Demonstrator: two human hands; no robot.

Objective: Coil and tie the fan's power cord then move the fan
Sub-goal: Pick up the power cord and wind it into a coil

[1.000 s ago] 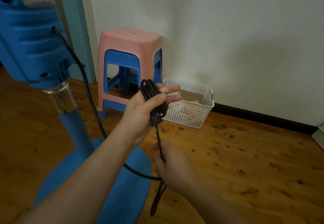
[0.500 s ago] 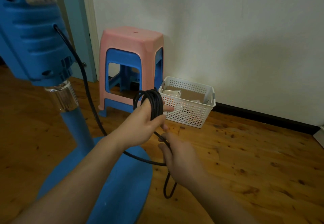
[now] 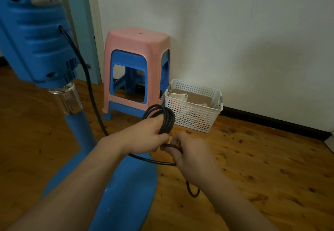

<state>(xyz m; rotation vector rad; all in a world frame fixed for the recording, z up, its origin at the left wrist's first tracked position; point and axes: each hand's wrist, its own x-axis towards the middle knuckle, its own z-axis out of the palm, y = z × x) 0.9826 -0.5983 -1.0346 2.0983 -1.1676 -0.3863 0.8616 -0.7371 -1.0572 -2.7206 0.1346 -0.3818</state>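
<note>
A blue pedestal fan (image 3: 36,37) stands at the left, with its pole and round base (image 3: 126,194) below my arms. Its black power cord (image 3: 86,79) leaves the motor housing and hangs down to my hands. My left hand (image 3: 144,136) grips a coil of the cord (image 3: 166,117) wound into several loops. Just right of it, my right hand (image 3: 191,156) pinches the loose run of cord close to the coil. A short loop of cord (image 3: 192,191) dangles below my right wrist.
A pink stool over a blue stool (image 3: 139,68) stands against the white wall. Beside it sits a white perforated basket (image 3: 195,117) with papers inside. A teal door frame (image 3: 79,23) is behind the fan. The floor is wooden planks (image 3: 262,167).
My left hand lowered the coil and turned it. My right hand rose along the cord and came up beside the left hand. The dangling loop got shorter.
</note>
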